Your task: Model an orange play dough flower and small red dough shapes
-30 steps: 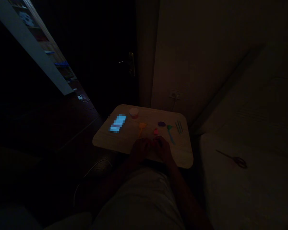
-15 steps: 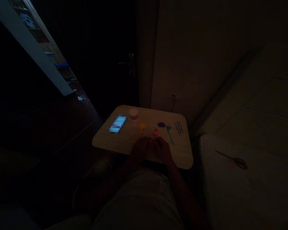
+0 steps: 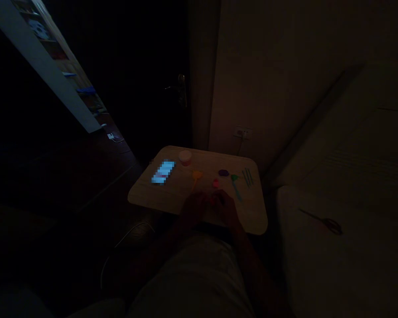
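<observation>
In dim light, my left hand [image 3: 194, 206] and my right hand [image 3: 226, 206] meet over the near edge of a small wooden table [image 3: 172, 201]. Between their fingers is a small red piece [image 3: 211, 200], which both hands pinch; its shape is hard to make out. Just beyond the fingers lies another pink-red piece [image 3: 216, 183]. An orange tool [image 3: 196, 176] rests ahead of my left hand. Beyond my right hand are a purple piece [image 3: 223, 172] and a teal tool [image 3: 236, 191] with a green piece [image 3: 234, 177] at its top.
A lit phone [image 3: 163, 172] lies at the table's left, beside a tub [image 3: 185, 158]. Several thin green sticks [image 3: 247, 177] are at the right. Scissors [image 3: 328, 223] lie on a pale surface [image 3: 305, 256] right of the table. A cable [image 3: 119, 243] hangs at the left.
My fingers have shifted slightly around the red piece. The things on the table lie as before.
</observation>
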Demonstrator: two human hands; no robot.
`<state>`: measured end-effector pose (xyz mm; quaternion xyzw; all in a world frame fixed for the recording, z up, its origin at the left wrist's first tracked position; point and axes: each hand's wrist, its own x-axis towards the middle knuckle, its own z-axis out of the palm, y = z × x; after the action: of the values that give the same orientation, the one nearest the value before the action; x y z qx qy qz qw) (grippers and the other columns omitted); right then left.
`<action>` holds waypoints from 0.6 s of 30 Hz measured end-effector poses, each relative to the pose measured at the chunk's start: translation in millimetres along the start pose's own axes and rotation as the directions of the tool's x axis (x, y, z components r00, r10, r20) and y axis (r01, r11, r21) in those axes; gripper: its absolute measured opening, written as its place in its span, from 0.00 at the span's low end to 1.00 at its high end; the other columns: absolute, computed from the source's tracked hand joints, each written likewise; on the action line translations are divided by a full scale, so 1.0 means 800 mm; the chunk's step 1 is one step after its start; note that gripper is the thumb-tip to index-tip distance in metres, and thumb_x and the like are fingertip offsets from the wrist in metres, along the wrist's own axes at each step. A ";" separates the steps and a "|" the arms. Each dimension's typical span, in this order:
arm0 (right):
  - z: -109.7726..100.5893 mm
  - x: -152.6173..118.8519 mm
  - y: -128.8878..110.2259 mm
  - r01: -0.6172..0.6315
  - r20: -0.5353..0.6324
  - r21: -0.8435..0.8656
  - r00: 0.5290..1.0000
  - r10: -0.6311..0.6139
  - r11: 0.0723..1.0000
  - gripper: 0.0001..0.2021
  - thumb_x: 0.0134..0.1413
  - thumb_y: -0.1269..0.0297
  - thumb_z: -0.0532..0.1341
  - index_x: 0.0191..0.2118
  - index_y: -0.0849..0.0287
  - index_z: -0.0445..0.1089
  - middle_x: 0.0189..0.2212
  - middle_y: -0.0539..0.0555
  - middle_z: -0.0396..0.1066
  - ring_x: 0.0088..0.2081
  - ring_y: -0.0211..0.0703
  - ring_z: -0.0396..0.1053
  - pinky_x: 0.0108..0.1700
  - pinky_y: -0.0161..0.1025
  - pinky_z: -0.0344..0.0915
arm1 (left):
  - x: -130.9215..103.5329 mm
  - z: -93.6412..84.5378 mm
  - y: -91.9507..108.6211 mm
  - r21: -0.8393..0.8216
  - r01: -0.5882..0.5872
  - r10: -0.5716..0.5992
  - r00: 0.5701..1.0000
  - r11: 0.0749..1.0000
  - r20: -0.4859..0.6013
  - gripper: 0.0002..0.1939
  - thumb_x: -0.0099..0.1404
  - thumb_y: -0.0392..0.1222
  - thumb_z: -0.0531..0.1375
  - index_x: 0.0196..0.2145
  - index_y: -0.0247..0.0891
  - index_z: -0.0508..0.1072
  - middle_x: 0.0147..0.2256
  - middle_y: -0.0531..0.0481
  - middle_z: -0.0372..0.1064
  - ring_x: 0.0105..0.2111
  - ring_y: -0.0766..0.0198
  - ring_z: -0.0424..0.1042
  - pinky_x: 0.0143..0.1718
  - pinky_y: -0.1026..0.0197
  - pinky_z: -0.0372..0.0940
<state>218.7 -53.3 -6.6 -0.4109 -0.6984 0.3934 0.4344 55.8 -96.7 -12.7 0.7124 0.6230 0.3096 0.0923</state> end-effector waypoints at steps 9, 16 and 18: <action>0.002 0.000 0.004 0.020 0.026 -0.003 0.999 -0.020 1.000 0.09 0.63 0.58 0.56 0.37 0.56 0.70 0.30 0.51 0.74 0.34 0.45 0.69 0.38 0.39 0.64 | -0.003 -0.001 -0.001 0.065 -0.074 0.074 0.997 0.995 0.003 0.15 0.75 0.42 0.49 0.36 0.39 0.73 0.33 0.46 0.73 0.35 0.57 0.70 0.42 0.55 0.63; 0.008 0.000 0.001 0.008 0.022 -0.019 1.000 -0.007 1.000 0.10 0.62 0.59 0.55 0.37 0.57 0.71 0.30 0.51 0.73 0.31 0.43 0.69 0.35 0.37 0.62 | -0.003 0.002 -0.006 0.065 -0.033 0.034 0.999 0.997 -0.006 0.14 0.74 0.42 0.51 0.36 0.39 0.74 0.33 0.46 0.73 0.35 0.59 0.70 0.42 0.57 0.63; 0.010 0.001 0.000 0.022 0.015 -0.028 1.000 -0.022 0.999 0.11 0.63 0.59 0.55 0.35 0.57 0.70 0.29 0.51 0.73 0.31 0.43 0.69 0.36 0.37 0.63 | -0.003 0.002 -0.007 0.076 -0.037 0.038 0.999 0.996 -0.016 0.14 0.74 0.42 0.50 0.36 0.39 0.74 0.33 0.45 0.73 0.35 0.58 0.70 0.41 0.56 0.63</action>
<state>210.8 -54.4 -9.4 -0.4063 -0.7115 0.3817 0.4278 52.0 -97.4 -18.0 0.7242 0.6215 0.2937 0.0541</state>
